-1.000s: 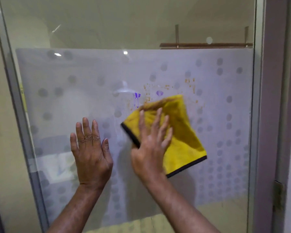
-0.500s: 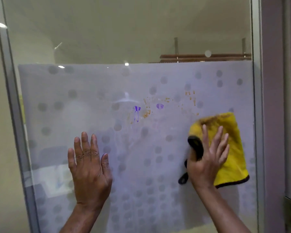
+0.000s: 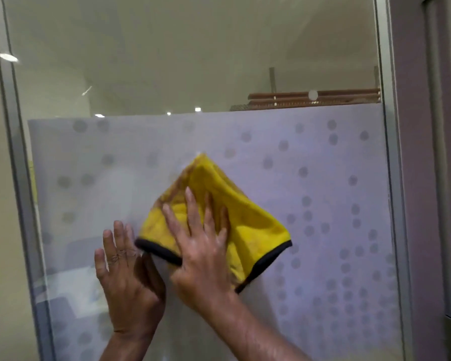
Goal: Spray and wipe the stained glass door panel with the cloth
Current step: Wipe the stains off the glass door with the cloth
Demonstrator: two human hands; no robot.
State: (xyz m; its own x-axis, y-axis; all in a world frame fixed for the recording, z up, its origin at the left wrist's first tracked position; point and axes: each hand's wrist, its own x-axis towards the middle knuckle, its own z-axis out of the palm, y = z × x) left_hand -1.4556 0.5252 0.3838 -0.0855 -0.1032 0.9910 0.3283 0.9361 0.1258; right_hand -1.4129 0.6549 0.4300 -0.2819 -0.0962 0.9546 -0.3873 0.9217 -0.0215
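While right hand (image 3: 206, 256) presses cloth (image 3: 219, 212) flat with fingers spread, left hand (image 3: 126, 277) splayed beside it, frame edges well apart.

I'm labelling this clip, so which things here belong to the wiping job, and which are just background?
Part of the job:
- yellow cloth, pressed flat on the glass
- right hand, on the cloth
- left hand, flat on the glass
- frosted glass panel

Just there:
- wooden rack behind the glass
- door frame
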